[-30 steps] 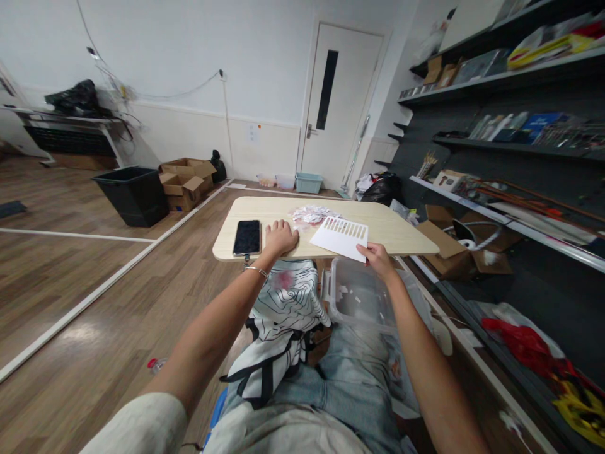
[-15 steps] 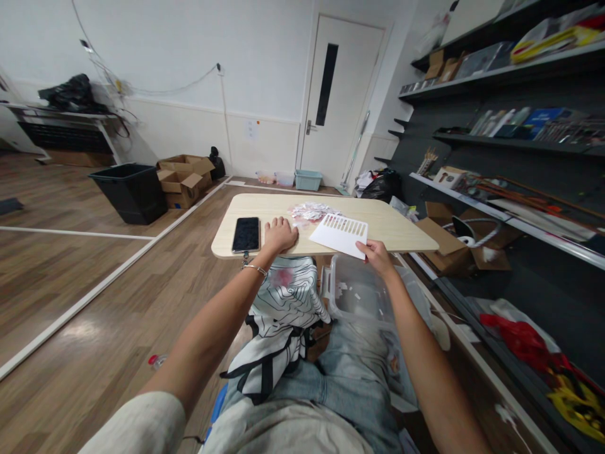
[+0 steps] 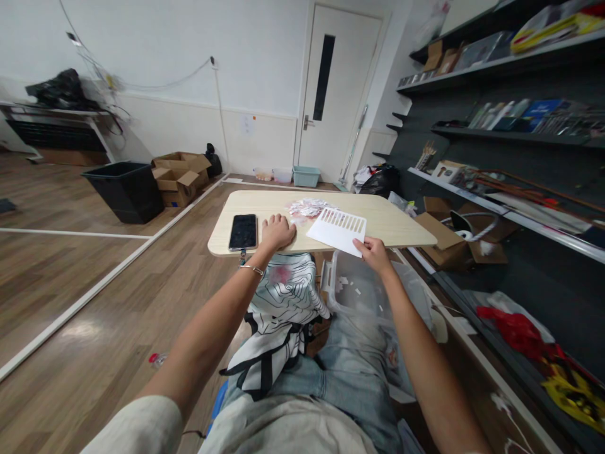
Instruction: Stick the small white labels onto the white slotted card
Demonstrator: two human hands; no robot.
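Framing has drifted slightly since the earlier frame: the table (image 3: 392, 224) sits a little higher and further left, while both hands and the white slotted card (image 3: 334, 238) keep their places on it. Judgement: handling is at a pause, with no visible progress.

Right hand (image 3: 373, 252), right of centre: thumb and fingers pinching the card's near right corner; its slotted edge points toward the paper scraps (image 3: 309, 207). Left hand (image 3: 278, 233), centre: palm down on the table beside the phone (image 3: 243, 232); cannot tell whether anything lies beneath.

Writing: wall notice (image 3: 246, 124), upper centre-left, too small to read; blue box (image 3: 544, 112), upper right, lettering illegible. No brand readable.
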